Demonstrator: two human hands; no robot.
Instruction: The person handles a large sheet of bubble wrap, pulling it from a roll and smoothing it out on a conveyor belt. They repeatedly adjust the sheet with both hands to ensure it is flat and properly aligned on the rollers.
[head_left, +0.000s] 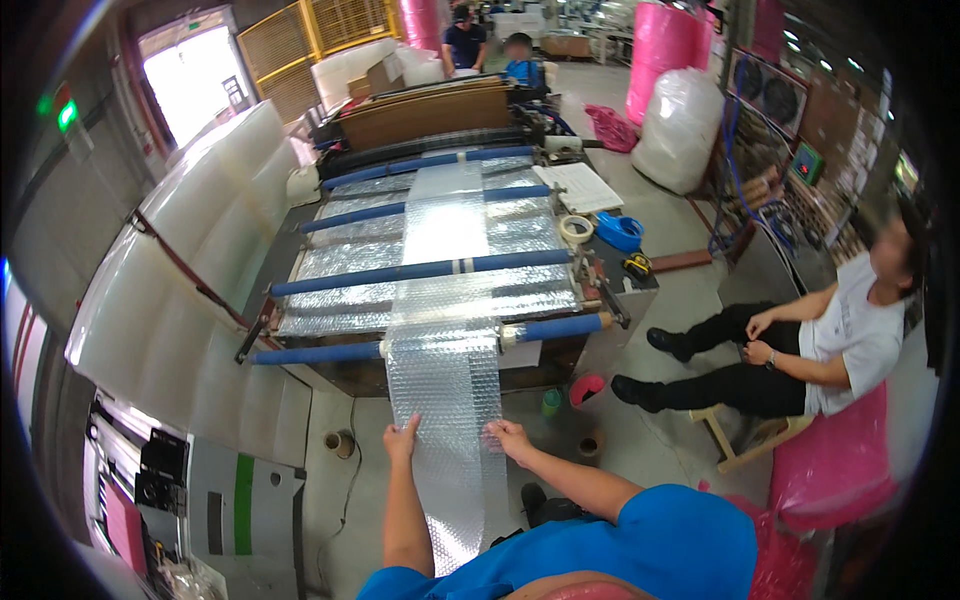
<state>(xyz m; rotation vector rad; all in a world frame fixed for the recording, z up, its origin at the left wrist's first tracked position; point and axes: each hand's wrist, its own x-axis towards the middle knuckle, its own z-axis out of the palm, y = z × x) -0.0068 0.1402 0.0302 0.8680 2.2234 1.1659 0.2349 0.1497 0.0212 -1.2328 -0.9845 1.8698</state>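
A long strip of clear bubble wrap (pixel 440 395) comes down over the machine's front blue roller (pixel 320 355) and hangs toward my body. My left hand (pixel 402 438) grips its left edge, thumb up. On the right edge, my right hand (pixel 508 440) pinches the film between thumb and fingers. Between my two hands the strip is spread fairly flat, and its lower end passes down out of sight in front of my blue shirt. Further back, the strip runs over several blue rollers, above wider shiny bubble film (pixel 340 262).
Beside the rollers lie a tape roll (pixel 576 230), a blue ring-shaped item (pixel 620 233) and a yellow-black tool (pixel 637 266). A seated person (pixel 850 330) is at right. Large wrapped rolls (pixel 180 230) line the left. A pink container (pixel 588 390) and cardboard core (pixel 340 443) stand on the floor.
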